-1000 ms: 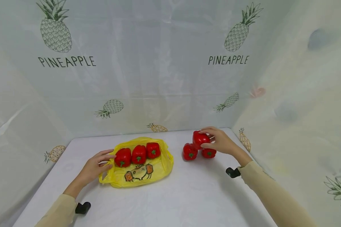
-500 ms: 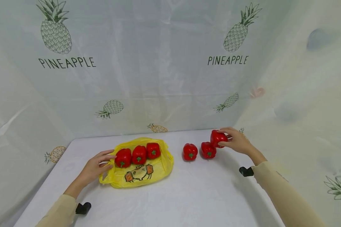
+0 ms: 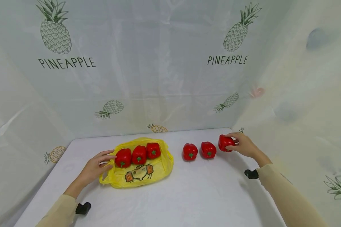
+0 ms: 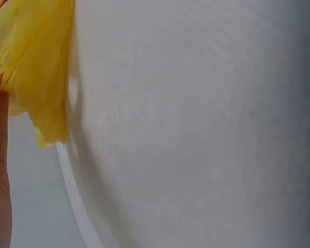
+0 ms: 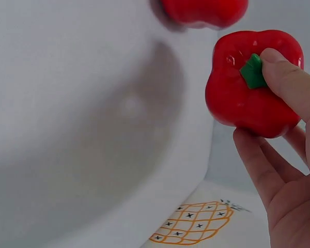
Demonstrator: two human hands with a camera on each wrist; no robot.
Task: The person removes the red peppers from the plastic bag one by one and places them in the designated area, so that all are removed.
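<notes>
At the far right of the white table (image 3: 170, 205), the right hand (image 3: 243, 145) has a red pepper (image 3: 225, 143) in its grip, thumb on the stem side and fingers curled round the other side. From the wrist you can see the thumb tip pressed right beside the green stem (image 5: 252, 73); whether the pepper touches the table, I can't tell. Just to its left sits the middle pepper (image 3: 208, 150), and next along comes the end pepper (image 3: 190, 152), the three making a row with small gaps. Over on the left lies the yellow bag (image 3: 162, 168), spread flat, a cartoon print on its front, with three more red peppers (image 3: 139, 154) lined up side by side on it. And the left hand (image 3: 93, 168) is there at the bag's left edge, fingers touching the plastic, one tucked behind a fold; whether they pinch it, I can't tell. Behind everything hangs a pale sheet (image 3: 159, 72) printed with pineapples.
</notes>
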